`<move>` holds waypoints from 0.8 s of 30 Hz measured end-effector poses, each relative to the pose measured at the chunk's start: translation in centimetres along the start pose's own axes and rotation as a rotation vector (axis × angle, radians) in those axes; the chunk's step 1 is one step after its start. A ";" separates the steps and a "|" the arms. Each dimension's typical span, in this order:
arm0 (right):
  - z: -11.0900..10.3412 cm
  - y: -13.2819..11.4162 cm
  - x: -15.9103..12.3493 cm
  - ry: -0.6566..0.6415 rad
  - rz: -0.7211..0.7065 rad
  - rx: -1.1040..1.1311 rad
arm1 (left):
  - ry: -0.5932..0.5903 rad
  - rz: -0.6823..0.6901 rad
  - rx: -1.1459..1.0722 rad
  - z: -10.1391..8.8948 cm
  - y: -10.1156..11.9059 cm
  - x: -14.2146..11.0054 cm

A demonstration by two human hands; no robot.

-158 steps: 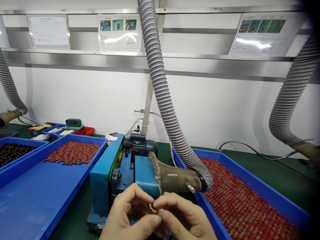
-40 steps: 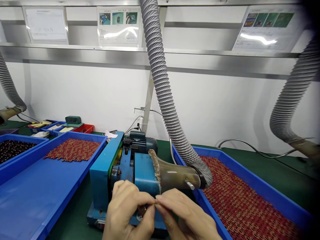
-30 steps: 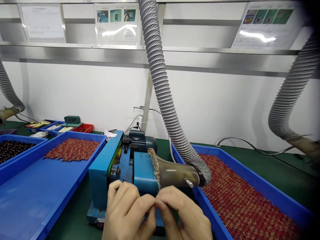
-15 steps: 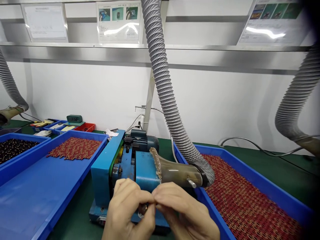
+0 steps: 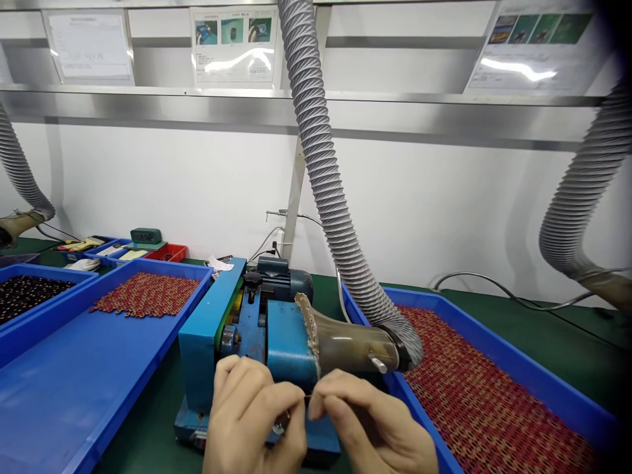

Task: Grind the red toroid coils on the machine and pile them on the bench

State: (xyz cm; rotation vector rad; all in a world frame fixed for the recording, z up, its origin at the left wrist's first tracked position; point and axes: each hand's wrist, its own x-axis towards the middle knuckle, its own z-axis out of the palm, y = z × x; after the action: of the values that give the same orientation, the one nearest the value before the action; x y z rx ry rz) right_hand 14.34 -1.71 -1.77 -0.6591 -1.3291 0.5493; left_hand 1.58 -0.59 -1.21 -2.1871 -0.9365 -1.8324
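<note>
My left hand (image 5: 251,418) is closed in a pinch in front of the blue belt machine (image 5: 291,336). A small thin brownish part (image 5: 308,396) shows as a sliver at its fingertips; most of it is hidden. My right hand (image 5: 378,421), thumb and forefinger bent together, pinches at the other end of this part. Behind the left fingers, a shiny round knob (image 5: 280,423) on the machine shows through the gap. Many small red-and-copper link-shaped pieces (image 5: 484,382) lie in the blue tray (image 5: 533,355) on the right.
A ribbed grey hose (image 5: 320,158) comes down to a brownish nozzle (image 5: 355,342) on the machine. At left, a long blue tray (image 5: 89,368) holds a patch of red pieces (image 5: 148,293). Another tray has black pieces (image 5: 29,295). A dark motor (image 5: 281,280) sits behind.
My right fingertips have drawn slightly to the right, away from the left ones, so a thin sliver shows between them. The left hand has barely moved.
</note>
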 end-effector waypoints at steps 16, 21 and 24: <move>0.1 0.4 0.1 -0.142 0.182 -0.012 | 0.044 0.173 0.196 0.5 0.0 -0.5; -0.3 0.2 0.5 -0.139 0.284 0.287 | -0.036 0.013 0.013 -0.1 -0.3 -0.1; -0.9 0.1 0.9 -0.168 -0.026 0.046 | -0.151 -0.079 -0.179 -0.5 -0.7 0.4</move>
State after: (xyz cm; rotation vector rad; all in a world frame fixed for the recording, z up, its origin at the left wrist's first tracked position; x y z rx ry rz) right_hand 15.35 -1.08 -1.34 -0.5664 -1.4761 0.6227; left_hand 0.80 -0.18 -0.93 -2.4588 -0.9314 -1.8747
